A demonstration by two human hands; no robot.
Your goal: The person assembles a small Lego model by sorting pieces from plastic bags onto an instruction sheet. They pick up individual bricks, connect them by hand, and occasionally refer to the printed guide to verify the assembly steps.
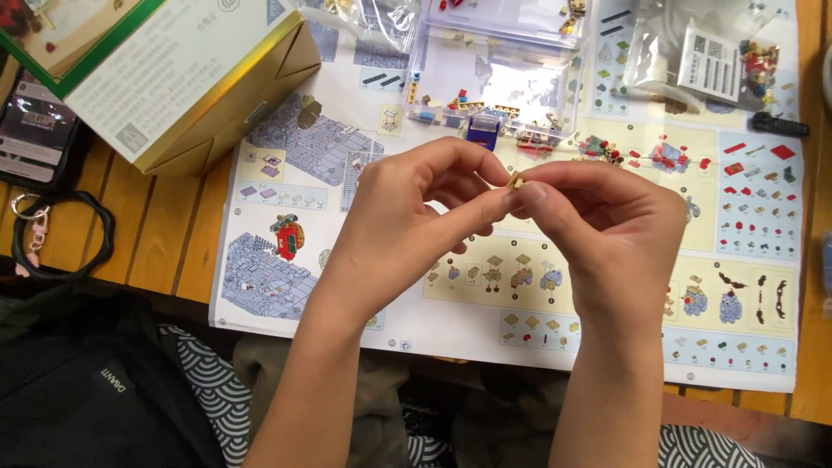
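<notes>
Left to right: a cardboard box (186,74) on the wooden tabletop (165,234); the left hand (407,225) and right hand (607,230), fingertips pinched together on one small tan brick (515,180), raised above the printed instruction sheet (520,286); clear bags of parts (494,74) lie behind, a black tool (778,126) far right.

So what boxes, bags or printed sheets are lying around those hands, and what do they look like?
Box: top left on the table, tilted, gold sides, white printed face, green-edged picture.
Instruction sheet: spread flat under the hands, large, white with pale yellow and blue panels of small brick drawings.
Clear plastic bags: top centre, holding small coloured bricks.
Smaller bag: top right, with a white label.
Dark flat packet: far left edge.
</notes>
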